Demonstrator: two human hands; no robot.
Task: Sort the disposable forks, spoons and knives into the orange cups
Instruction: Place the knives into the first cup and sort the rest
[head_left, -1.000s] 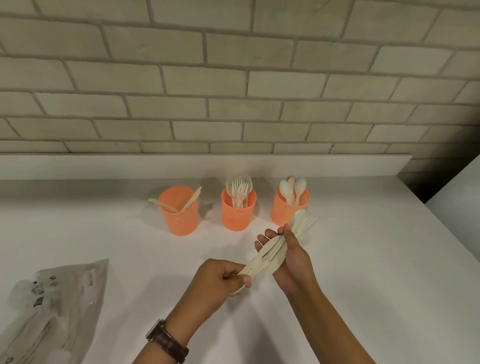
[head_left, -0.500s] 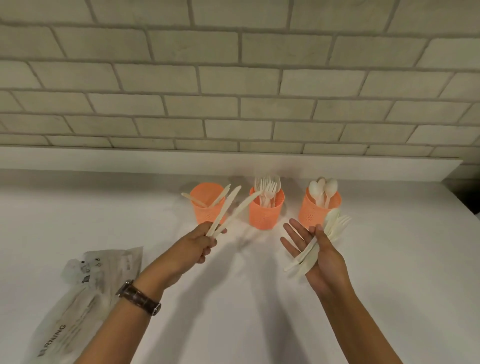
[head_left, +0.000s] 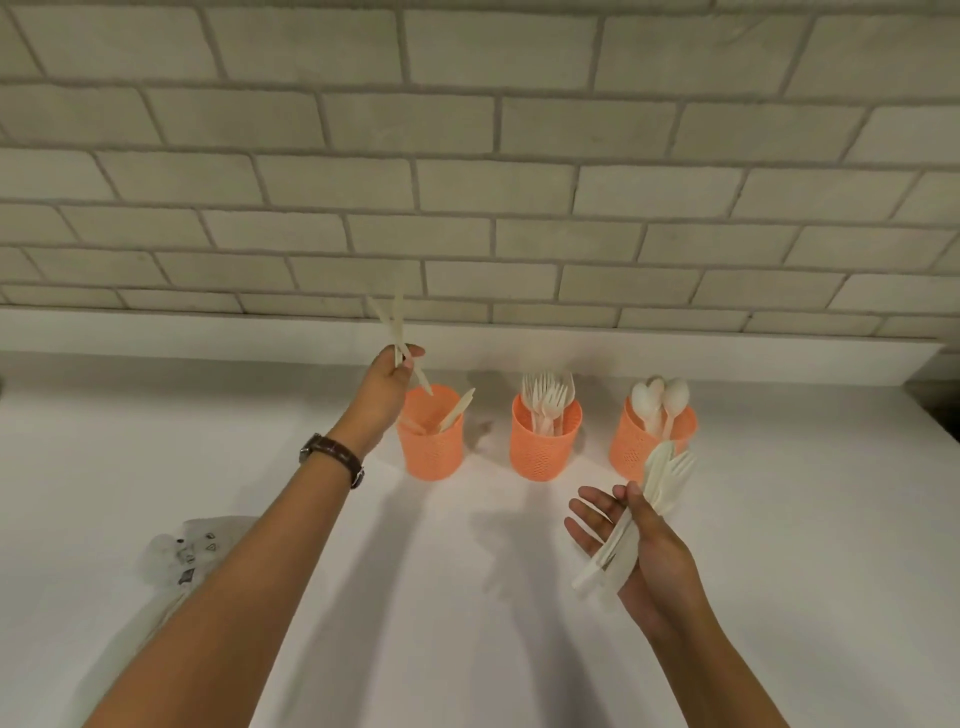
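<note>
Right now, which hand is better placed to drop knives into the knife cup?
Probably the left hand: it pinches two knives just above the knife cup, tips down. The right hand holds the mixed bundle nearer the spoon cup.

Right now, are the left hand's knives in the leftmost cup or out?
Out: the left hand pinches the knives above the leftmost cup, one tip at its rim.

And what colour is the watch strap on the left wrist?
Dark brown; the strap shows best in the head view.

Head-worn camera looks down across the counter (head_left: 805, 545).
</note>
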